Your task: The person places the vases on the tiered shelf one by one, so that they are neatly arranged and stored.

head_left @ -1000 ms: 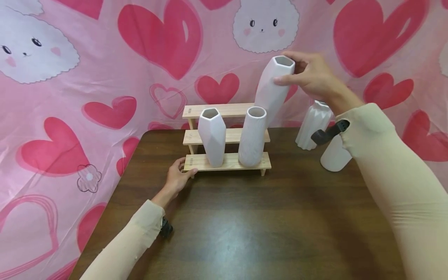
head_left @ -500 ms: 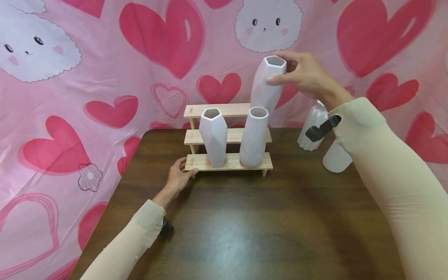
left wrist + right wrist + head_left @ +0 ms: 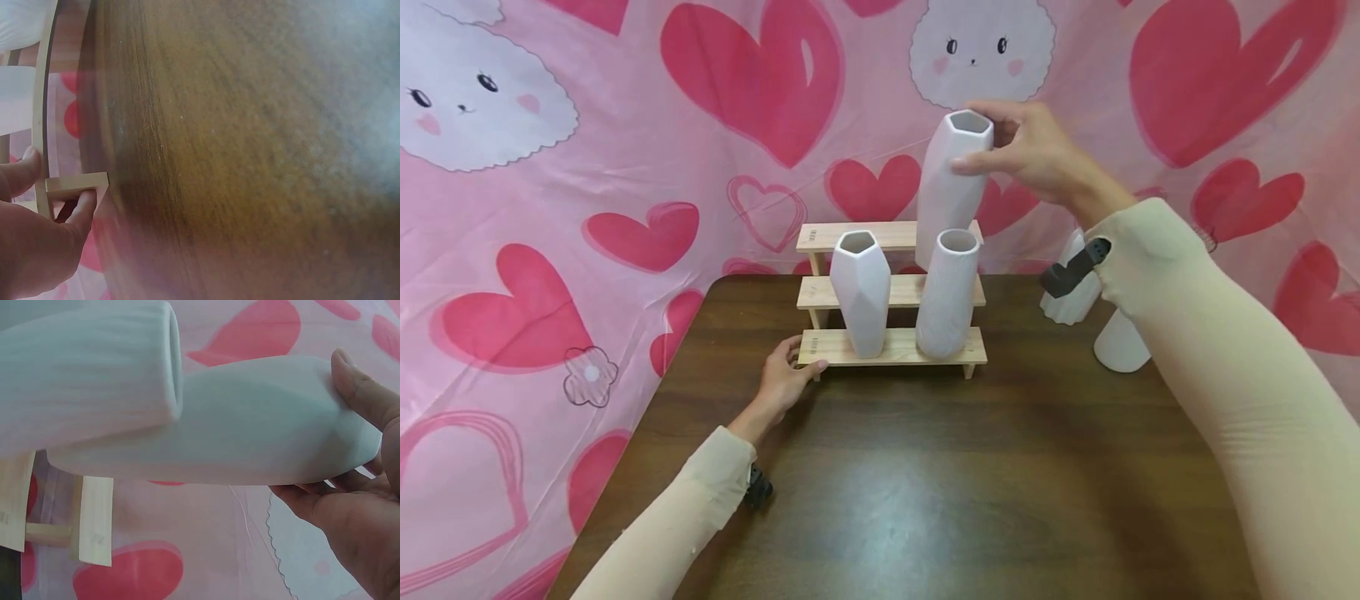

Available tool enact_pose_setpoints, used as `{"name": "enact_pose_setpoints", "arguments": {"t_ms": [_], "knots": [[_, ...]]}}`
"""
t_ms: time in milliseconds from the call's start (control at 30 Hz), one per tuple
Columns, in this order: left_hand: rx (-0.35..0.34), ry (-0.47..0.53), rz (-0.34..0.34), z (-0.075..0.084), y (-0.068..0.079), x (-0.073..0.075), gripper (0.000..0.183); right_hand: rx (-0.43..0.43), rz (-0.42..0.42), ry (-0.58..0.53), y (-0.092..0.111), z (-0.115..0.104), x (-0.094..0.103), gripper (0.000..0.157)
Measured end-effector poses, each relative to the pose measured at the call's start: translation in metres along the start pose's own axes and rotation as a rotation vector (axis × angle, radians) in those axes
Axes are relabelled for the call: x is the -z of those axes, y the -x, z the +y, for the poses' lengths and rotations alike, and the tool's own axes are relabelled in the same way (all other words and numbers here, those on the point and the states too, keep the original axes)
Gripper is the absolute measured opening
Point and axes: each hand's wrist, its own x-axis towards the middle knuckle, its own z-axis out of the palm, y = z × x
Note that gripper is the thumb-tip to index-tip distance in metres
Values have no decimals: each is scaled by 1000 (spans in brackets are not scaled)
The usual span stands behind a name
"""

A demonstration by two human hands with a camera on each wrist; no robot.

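In the head view my right hand (image 3: 1037,154) grips a tall white faceted vase (image 3: 947,187) near its five-sided mouth, thumb on the front. The vase is upright with a slight tilt, over the upper steps of a three-step wooden stand (image 3: 829,346); its base is hidden behind a round textured white vase (image 3: 947,304). That one stands on the bottom step, beside another faceted white vase (image 3: 861,296). My left hand (image 3: 781,382) holds the bottom step's left end, thumb at the board and a finger at the leg (image 3: 78,182) in the left wrist view.
Right of the stand, a pleated white vase (image 3: 1067,300) and a smooth white vase (image 3: 1122,343) stand on the brown table (image 3: 880,467), partly hidden by my right arm. A pink cloth with hearts (image 3: 640,237) hangs behind the table.
My right hand has moved left with the faceted vase, which now stands more upright over the stand's right part. My left hand stays on the stand.
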Motion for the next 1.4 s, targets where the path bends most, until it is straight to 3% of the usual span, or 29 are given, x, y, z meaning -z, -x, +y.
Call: {"name": "enact_pose_setpoints", "arguments": {"t_ms": [200,367,700,867,1267,1400], "knots": [[0,9,-1,-1,2,0,66,22,-48,17,-4,-2,-16,68],[-7,8,-1,0,3,0,66,101,-95,-12,-9,0,-27,53],[-9,12,1,2,5,0,66,83,-132,114,-14,-5,-48,51],[-3,20,-4,1,6,0,66,41,-145,211,-16,-9,-57,62],[11,15,-6,0,6,-3,65,26,-187,198,-20,-8,-64,57],[9,23,-9,1,7,-4,65,26,-210,191,-21,-4,-66,61]]}}
